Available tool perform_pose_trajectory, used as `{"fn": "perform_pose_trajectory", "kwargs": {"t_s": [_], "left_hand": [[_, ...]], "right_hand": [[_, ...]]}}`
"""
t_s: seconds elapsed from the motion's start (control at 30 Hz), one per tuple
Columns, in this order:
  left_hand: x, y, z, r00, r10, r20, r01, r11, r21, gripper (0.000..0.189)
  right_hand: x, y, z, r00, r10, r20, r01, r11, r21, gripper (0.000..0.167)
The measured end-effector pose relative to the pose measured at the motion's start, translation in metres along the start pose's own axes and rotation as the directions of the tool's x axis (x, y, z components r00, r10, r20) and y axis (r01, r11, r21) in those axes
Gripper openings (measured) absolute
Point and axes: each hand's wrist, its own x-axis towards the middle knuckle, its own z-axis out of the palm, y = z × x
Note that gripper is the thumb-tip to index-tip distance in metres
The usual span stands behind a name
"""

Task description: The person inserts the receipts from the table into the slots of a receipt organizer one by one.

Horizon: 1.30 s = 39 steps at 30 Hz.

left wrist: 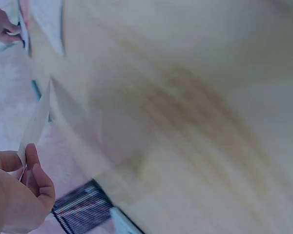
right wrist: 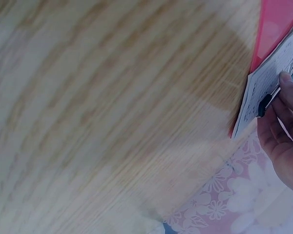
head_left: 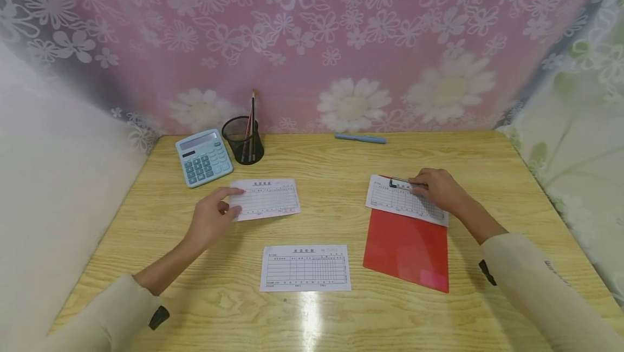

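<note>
My left hand (head_left: 210, 215) pinches the left end of a printed receipt slip (head_left: 268, 200) between thumb and fingers. In the left wrist view that slip (left wrist: 35, 127) is seen nearly edge-on, held above the table. At the right, my right hand (head_left: 439, 188) grips the metal clip (head_left: 394, 183) of a red clipboard (head_left: 407, 249). Receipt slips (head_left: 385, 197) lie across the clipboard's top, under the clip. The right wrist view shows the thumb on the clip (right wrist: 265, 105) and the fingers behind the board's top edge. Another receipt slip (head_left: 305, 269) lies flat at the front middle.
A light-blue calculator (head_left: 205, 157) sits at the back left, beside a black mesh pen holder (head_left: 247, 146) with pencils in it. A blue pen (head_left: 361, 138) lies near the back edge of the wooden table (head_left: 317, 162). Flowered cloth (head_left: 312, 43) hangs behind.
</note>
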Motion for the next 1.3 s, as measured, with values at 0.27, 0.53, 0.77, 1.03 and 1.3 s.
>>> {"fn": "perform_pose_trajectory", "kwargs": {"t_s": [0.27, 0.53, 0.77, 1.03, 1.3], "left_hand": [[0.024, 0.040, 0.023, 0.992, 0.100, 0.076, -0.089, 0.986, -0.143, 0.034], [0.051, 0.078, 0.078, 0.968, 0.134, 0.211, -0.059, 0.943, -0.327, 0.031], [0.072, 0.104, 0.130, 0.936, 0.105, 0.336, 0.020, 0.936, -0.350, 0.034], [0.081, 0.124, 0.173, 0.903, 0.039, 0.429, 0.072, 0.968, -0.241, 0.033], [0.079, 0.146, 0.195, 0.908, 0.064, 0.415, 0.005, 0.987, -0.163, 0.036]], "right_hand": [[0.001, -0.001, 0.000, 1.000, 0.007, 0.006, -0.007, 1.000, 0.002, 0.030], [-0.001, -0.001, 0.001, 1.000, -0.007, -0.024, 0.007, 1.000, 0.021, 0.029], [0.000, -0.003, -0.001, 1.000, -0.003, -0.025, 0.003, 1.000, 0.009, 0.028], [0.001, -0.004, -0.004, 1.000, 0.020, 0.024, -0.020, 1.000, -0.009, 0.030], [0.002, -0.001, -0.001, 0.999, 0.006, 0.035, -0.005, 0.999, -0.039, 0.030]]}}
